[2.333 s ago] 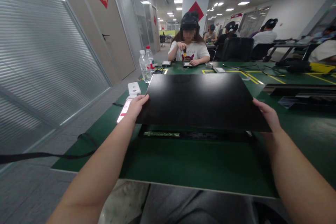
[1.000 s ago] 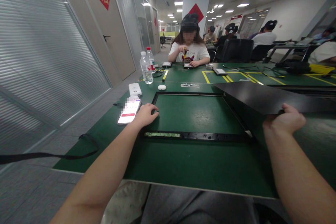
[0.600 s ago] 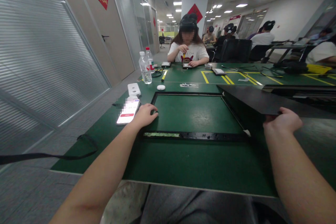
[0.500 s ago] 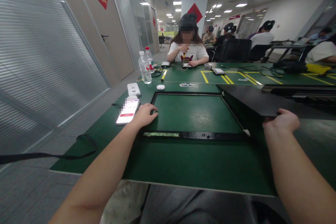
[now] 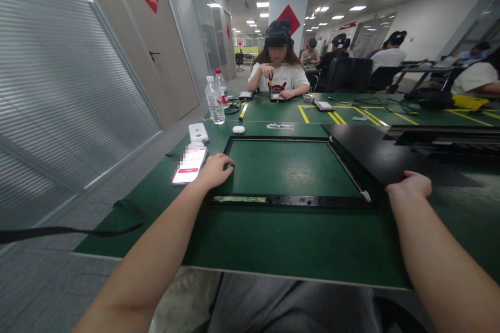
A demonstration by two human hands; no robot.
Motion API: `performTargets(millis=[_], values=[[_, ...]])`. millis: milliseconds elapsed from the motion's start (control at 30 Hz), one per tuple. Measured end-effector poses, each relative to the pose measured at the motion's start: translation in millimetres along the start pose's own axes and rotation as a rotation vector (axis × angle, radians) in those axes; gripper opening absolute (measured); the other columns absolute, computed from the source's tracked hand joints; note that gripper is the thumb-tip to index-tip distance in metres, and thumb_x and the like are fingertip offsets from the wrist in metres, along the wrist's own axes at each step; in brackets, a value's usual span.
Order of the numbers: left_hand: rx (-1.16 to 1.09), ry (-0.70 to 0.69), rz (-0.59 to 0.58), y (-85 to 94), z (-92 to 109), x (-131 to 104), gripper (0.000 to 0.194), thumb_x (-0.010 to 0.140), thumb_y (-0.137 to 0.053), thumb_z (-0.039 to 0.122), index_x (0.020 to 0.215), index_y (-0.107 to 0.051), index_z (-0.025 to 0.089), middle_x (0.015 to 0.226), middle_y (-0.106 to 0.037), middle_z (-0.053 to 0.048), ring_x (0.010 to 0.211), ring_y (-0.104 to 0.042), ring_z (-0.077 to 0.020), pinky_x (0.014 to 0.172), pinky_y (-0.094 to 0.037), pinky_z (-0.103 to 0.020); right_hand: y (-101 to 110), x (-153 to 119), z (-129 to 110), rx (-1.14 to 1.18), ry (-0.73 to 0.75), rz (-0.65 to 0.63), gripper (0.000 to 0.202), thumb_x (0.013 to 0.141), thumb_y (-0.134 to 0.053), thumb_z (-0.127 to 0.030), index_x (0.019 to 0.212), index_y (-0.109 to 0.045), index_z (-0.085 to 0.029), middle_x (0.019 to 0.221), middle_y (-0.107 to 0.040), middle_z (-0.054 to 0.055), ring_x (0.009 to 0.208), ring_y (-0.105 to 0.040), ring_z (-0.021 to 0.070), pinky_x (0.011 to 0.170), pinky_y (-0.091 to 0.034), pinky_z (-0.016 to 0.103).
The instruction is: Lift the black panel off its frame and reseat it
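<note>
A thin rectangular black frame [image 5: 300,201] lies flat on the green table, with a green strip at the left of its near bar. My left hand [image 5: 216,170] curls its fingers round the frame's left side. Just to the right of the frame is a dark flat panel [image 5: 375,153], its near edge held in my right hand [image 5: 412,185]. Most of my right fingers are hidden under the panel. A lit smartphone [image 5: 189,165] lies beside my left wrist.
Behind the phone sit a white device [image 5: 198,132] and a small white case [image 5: 238,129]. Two water bottles [image 5: 215,101] stand at the far left. More black flat parts [image 5: 449,135] lie at right. Across the table, a person [image 5: 278,70] works with a yellow-handled tool.
My right hand has lowered the dark panel toward the table and shifted slightly left. My left hand has stayed at the frame's left side.
</note>
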State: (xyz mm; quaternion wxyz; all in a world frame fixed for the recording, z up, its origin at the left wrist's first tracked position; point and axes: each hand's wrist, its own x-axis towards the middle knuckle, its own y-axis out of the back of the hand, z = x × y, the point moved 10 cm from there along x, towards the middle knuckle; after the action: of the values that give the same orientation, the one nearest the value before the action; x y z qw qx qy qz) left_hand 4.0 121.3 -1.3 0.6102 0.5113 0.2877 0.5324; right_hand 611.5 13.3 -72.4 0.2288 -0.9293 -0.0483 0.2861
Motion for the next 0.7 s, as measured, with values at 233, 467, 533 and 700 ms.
performTargets(millis=[233, 467, 533, 700], values=[[0.029, 0.006, -0.022, -2.2, 1.2, -0.1, 0.032, 0.096, -0.061, 0.028, 0.116, -0.085, 0.022, 0.136, -0.077, -0.014, 0.131, -0.069, -0.0377, 0.121, -0.051, -0.052, 3.2, -13.4, -2.9, -0.059, -0.030, 0.084, 0.019, 0.060, -0.054, -0.005, 0.074, -0.053, -0.018, 0.104, -0.065, 0.001, 0.066, -0.062, 0.0106, 0.050, -0.057, 0.023], [0.032, -0.002, -0.027, -2.5, 2.1, -1.0, 0.034, 0.096, -0.061, 0.028, 0.118, -0.085, 0.020, 0.137, -0.077, -0.015, 0.131, -0.069, -0.0369, 0.121, -0.050, -0.051, 5.1, -14.6, -2.8, -0.078, -0.044, 0.102, 0.013, 0.063, -0.055, -0.009, 0.072, -0.052, -0.018, 0.107, -0.066, 0.003, 0.072, -0.063, 0.0122, 0.049, -0.055, 0.022], [0.029, -0.004, -0.024, -2.4, 1.8, -1.0, 0.033, 0.096, -0.061, 0.029, 0.118, -0.085, 0.020, 0.137, -0.076, -0.015, 0.131, -0.069, -0.0368, 0.121, -0.051, -0.051, 4.4, -14.7, -2.5, -0.075, -0.043, 0.091, 0.015, 0.061, -0.056, -0.009, 0.073, -0.052, -0.018, 0.109, -0.066, 0.003, 0.074, -0.064, 0.0130, 0.050, -0.055, 0.023], [0.016, 0.000, -0.015, -2.6, -0.1, -0.5, 0.033, 0.095, -0.062, 0.029, 0.117, -0.085, 0.021, 0.136, -0.076, -0.015, 0.130, -0.069, -0.0375, 0.120, -0.051, -0.052, 2.2, -16.9, -1.8, -0.068, -0.047, 0.055, 0.019, 0.061, -0.056, -0.009, 0.076, -0.054, -0.020, 0.120, -0.066, 0.004, 0.085, -0.067, 0.0147, 0.058, -0.060, 0.026]])
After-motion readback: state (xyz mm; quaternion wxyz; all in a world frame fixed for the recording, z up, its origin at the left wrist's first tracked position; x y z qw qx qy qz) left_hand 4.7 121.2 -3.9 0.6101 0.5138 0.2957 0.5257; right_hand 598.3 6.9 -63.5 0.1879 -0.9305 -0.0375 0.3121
